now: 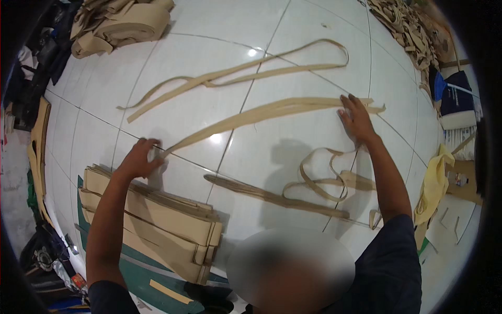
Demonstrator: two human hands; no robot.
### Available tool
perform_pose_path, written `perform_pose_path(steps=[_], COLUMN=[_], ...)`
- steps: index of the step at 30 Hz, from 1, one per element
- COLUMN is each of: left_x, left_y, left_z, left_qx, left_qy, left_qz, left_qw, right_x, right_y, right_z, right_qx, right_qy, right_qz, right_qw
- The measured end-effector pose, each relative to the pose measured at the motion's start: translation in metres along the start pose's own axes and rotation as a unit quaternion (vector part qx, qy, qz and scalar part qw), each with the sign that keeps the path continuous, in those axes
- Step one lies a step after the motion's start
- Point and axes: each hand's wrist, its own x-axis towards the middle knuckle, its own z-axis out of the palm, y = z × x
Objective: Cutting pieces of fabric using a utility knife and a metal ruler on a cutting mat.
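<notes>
A long bundle of tan fabric strips (pixel 246 118) lies in a shallow curve across the white tiled floor. At its left end is my left hand (pixel 140 159), fingers bent and thumb held apart, with the strip tip beside the thumb. My right hand (pixel 358 120) rests with spread fingertips on the bundle near its right end. Beyond it lies a looped tan strip (pixel 209 78). Closer to me are a narrow folded bundle of strips (pixel 272 198) and a loose, curled strip (pixel 308 180) next to my right forearm.
Stacked folded tan fabric (pixel 157 220) sits on a green mat (pixel 144 277) at the near left. A rolled fabric heap (pixel 128 26) stands at the far left, a pile of scraps (pixel 405 31) at the far right. Yellow cloth (pixel 434 183) lies along the right side.
</notes>
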Motion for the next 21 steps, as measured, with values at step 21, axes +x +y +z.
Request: perform_pose_path(steps=[21], left_x=[-0.122], left_y=[0.01], left_z=[-0.042], left_qx=[-0.033], left_qy=[0.366], left_qz=[-0.07], left_qw=[0.927], right_x=[-0.221], right_y=[-0.08], right_z=[-0.002], right_qx=[0.032], right_qy=[-0.044], right_qz=[-0.147], right_qw=[0.988])
